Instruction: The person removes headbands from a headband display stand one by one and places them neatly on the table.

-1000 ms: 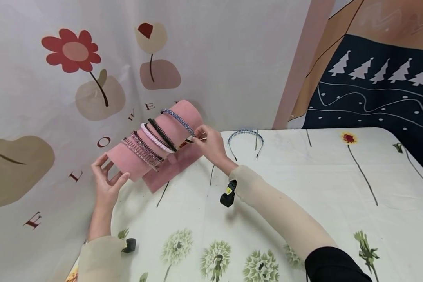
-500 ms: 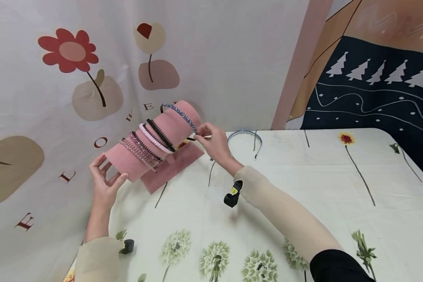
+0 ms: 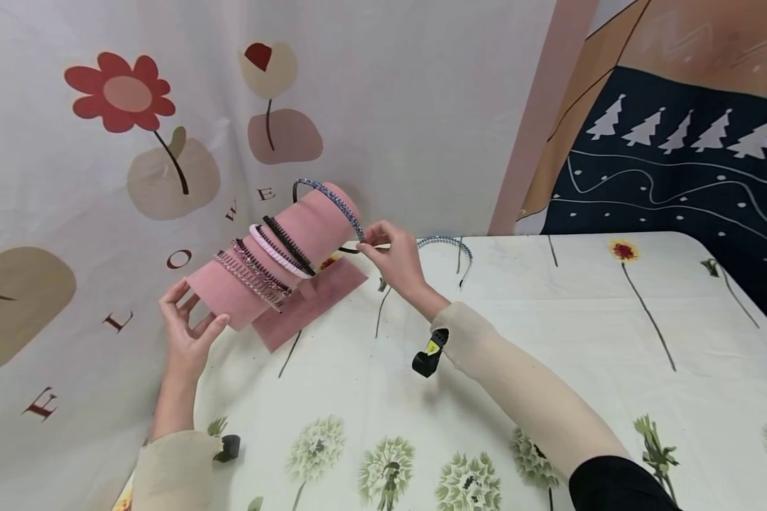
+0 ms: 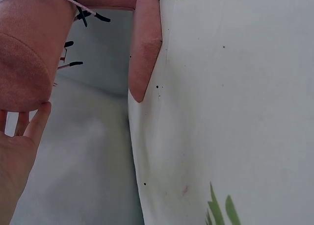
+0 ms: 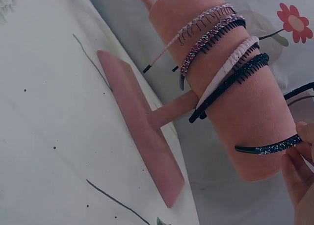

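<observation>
1. Your left hand (image 3: 187,341) grips the pink roll (image 3: 319,223) by its left end, fingers spread wide.
2. Your right hand (image 3: 394,260) pinches the blue headband (image 3: 340,203), which arcs over the roll's right end.
3. Four other headbands (image 3: 275,250) circle the roll.

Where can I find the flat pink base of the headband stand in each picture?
Head view: the flat pink base lies a little left of and below the centre.
Left wrist view: along the top, left of centre, seen narrow and cut off by the upper edge.
Right wrist view: left of centre, slanting from upper left down to the right.
Shared landmark: the pink padded roll, joined to the base by a short stem.
</observation>
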A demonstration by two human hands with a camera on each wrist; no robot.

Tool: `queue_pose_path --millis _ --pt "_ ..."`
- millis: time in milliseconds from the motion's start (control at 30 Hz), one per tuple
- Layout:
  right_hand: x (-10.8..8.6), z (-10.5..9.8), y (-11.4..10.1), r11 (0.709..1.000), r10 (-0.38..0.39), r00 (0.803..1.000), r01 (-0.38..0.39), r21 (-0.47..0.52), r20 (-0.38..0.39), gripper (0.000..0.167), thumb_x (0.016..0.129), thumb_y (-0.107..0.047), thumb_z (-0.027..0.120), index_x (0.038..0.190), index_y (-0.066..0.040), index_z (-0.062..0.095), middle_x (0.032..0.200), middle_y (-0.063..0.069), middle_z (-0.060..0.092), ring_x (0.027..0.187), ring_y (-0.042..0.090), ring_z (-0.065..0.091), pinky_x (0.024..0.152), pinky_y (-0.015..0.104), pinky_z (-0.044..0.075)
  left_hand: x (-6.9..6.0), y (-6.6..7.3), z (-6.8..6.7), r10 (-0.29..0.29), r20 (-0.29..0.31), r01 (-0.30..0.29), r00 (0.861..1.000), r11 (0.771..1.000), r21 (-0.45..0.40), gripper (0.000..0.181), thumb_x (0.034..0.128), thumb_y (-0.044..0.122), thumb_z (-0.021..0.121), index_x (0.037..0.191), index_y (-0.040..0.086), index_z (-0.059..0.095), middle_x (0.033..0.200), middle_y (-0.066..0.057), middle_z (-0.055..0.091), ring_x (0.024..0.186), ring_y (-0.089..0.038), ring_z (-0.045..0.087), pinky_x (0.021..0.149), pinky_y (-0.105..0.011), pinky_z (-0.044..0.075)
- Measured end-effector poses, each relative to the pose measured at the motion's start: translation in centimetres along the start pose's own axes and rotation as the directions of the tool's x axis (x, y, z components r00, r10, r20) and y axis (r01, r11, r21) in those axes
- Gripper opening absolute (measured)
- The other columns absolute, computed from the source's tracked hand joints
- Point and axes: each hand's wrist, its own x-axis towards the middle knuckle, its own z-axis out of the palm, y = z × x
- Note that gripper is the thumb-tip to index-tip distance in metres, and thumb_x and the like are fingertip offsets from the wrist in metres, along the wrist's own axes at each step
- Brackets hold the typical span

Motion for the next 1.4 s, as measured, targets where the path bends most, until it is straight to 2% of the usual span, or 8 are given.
queue_pose_path --millis 467,867,1200,1400 --pt "-0.2 -0.8 -0.2 0.999 -0.03 0.998 0.032 0.043 -0.053 0.013 0.091 -0.012 0.072 0.099 -0.003 0.066 0.098 0.013 0.069 0.097 0.024 0.07 0.085 0.025 0.062 -0.1 0.1 0.1 -0.009 -0.002 0.009 1.0 1.0 0.02 0.08 0.0801 -0.016 0.061 0.148 0.011 0.027 0.145 -0.002 0.028 0.133 -0.018 0.039 0.095 -0.008 0.051" --pt "-0.5 -1.2 -0.8 0.994 -0.038 0.996 0.046 0.096 -0.085 0.014 0.089 -0.008 0.073 0.099 -0.001 0.066 0.099 0.015 0.069 0.097 0.026 0.07 0.084 0.028 0.063 -0.1 0.4 0.0 -0.048 -0.012 0.049 0.999 0.996 0.071 0.082 0.0803 -0.013 0.064 0.149 0.013 0.027 0.147 0.0 0.028 0.134 -0.018 0.038 0.097 -0.008 0.05" --pt "-0.4 -1.6 -0.9 0.992 -0.04 0.993 0.053 0.111 -0.112 0.016 0.089 -0.009 0.073 0.1 0.0 0.065 0.099 0.016 0.069 0.095 0.026 0.07 0.084 0.027 0.062 0.0 0.2 0.0 -0.007 0.0 0.007 1.0 1.0 0.01 0.079 0.0803 -0.016 0.061 0.147 0.011 0.028 0.145 -0.002 0.028 0.133 -0.018 0.039 0.097 -0.01 0.051" --pt "-0.4 -2.0 -1.0 0.989 -0.026 0.991 0.044 0.139 -0.135 0.017 0.089 -0.008 0.073 0.1 0.001 0.064 0.099 0.017 0.068 0.095 0.028 0.069 0.085 0.028 0.062 0.0 0.0 0.0 0.0 0.001 0.0 1.0 1.0 0.001 0.078 0.0807 -0.016 0.06 0.147 0.011 0.029 0.145 -0.002 0.028 0.132 -0.017 0.039 0.098 -0.01 0.051"
